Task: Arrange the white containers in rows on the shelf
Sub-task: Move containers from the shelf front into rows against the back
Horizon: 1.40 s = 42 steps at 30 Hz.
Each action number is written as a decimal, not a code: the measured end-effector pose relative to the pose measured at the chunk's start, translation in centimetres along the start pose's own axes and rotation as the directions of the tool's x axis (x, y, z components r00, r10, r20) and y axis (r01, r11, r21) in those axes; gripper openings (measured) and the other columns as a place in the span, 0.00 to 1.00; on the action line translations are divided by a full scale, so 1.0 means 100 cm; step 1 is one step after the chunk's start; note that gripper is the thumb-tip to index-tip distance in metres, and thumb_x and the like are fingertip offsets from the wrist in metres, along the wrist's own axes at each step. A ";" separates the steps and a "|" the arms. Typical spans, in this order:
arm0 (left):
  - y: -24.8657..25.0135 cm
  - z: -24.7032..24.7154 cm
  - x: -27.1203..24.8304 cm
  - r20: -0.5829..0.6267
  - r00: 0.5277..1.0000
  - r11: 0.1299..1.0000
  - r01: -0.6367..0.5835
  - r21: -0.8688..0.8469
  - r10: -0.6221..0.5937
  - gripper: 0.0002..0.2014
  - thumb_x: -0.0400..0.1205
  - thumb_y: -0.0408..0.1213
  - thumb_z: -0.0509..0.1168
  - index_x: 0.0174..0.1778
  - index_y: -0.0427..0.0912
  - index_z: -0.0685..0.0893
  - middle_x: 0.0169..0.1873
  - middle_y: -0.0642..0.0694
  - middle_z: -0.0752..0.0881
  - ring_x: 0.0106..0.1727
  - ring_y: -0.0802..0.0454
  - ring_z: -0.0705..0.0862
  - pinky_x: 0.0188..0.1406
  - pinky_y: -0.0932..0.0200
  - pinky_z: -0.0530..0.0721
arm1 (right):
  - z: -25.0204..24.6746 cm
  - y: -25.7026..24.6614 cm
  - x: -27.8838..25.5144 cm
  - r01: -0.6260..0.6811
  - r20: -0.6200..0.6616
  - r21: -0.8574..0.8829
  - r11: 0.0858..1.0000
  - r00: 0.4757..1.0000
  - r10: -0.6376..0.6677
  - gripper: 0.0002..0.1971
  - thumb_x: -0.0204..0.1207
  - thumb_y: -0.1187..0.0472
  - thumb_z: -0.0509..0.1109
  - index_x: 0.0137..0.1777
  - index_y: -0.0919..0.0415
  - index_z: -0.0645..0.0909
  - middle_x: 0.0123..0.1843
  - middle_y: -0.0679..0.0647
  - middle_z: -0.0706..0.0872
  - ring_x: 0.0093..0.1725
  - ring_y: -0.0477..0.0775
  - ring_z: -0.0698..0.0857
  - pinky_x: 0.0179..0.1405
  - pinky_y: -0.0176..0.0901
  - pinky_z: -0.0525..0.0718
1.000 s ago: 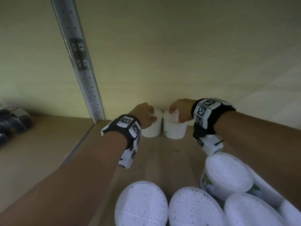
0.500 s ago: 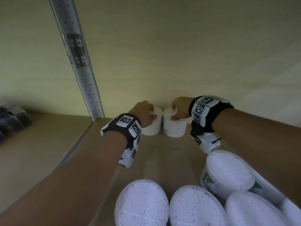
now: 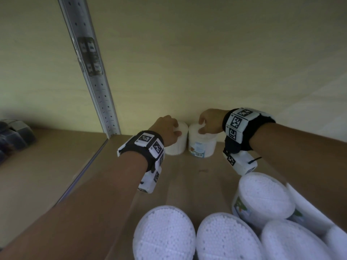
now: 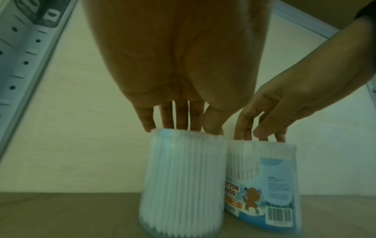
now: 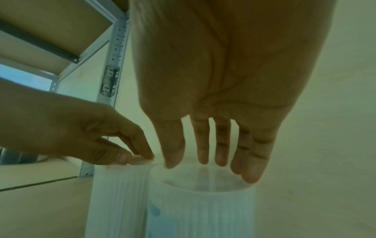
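Note:
Two white cotton-bud containers stand side by side at the back of the shelf, against the wall. My left hand (image 3: 169, 128) grips the top of the left container (image 3: 176, 145) from above, fingertips and thumb round its lid. Over the right container (image 3: 201, 147), whose bear label and barcode face me, my right hand (image 3: 208, 121) holds the lid rim the same way. In the left wrist view the left hand (image 4: 183, 128) caps the left container (image 4: 183, 185), beside the right container (image 4: 262, 177). In the right wrist view the right hand (image 5: 207, 164) sits on the right container (image 5: 199, 209).
Several more white containers (image 3: 165, 233) crowd the front right of the wooden shelf board (image 3: 187, 175); one (image 3: 262, 197) lies tilted. A perforated metal upright (image 3: 97, 81) rises at the left. Dark packages (image 3: 13, 136) lie in the neighbouring bay.
Both hands stay on top of their containers. The right hand and its container have shifted slightly toward the back wall, and the two containers now stand close together.

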<state>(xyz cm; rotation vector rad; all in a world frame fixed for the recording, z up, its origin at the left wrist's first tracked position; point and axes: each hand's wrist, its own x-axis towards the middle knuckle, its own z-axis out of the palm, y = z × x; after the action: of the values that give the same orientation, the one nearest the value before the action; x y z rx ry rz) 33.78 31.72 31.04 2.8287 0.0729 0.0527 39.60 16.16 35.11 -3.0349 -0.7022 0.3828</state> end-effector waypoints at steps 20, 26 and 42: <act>0.001 -0.001 -0.001 0.014 1.000 1.000 0.002 0.011 -0.002 0.22 0.85 0.45 0.60 0.73 0.38 0.74 0.69 0.40 0.73 0.72 0.41 0.72 0.70 0.51 0.71 | -0.009 -0.002 0.000 0.028 -0.005 0.007 1.000 1.000 -0.027 0.17 0.78 0.60 0.71 0.65 0.65 0.82 0.64 0.59 0.83 0.62 0.59 0.83 0.58 0.47 0.81; 0.001 0.000 0.000 0.011 1.000 1.000 0.006 0.013 -0.006 0.22 0.85 0.45 0.60 0.73 0.39 0.74 0.70 0.40 0.73 0.73 0.41 0.71 0.72 0.50 0.71 | 0.001 -0.004 0.008 -0.025 0.083 -0.039 0.999 0.996 0.029 0.26 0.79 0.48 0.68 0.53 0.77 0.85 0.53 0.76 0.84 0.50 0.73 0.85 0.46 0.57 0.82; 0.001 0.002 0.000 0.005 1.000 1.000 0.001 0.029 -0.001 0.22 0.85 0.45 0.60 0.73 0.39 0.74 0.70 0.40 0.73 0.73 0.40 0.72 0.73 0.49 0.71 | -0.004 0.001 0.000 0.046 0.030 -0.072 0.996 0.999 -0.044 0.33 0.76 0.55 0.74 0.79 0.62 0.69 0.77 0.56 0.73 0.73 0.58 0.76 0.71 0.47 0.74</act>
<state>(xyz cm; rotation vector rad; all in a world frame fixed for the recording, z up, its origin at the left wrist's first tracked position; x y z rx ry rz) 33.76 31.61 30.90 2.8581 0.0749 0.0444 39.75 16.09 35.49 -3.0807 -0.8014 0.4097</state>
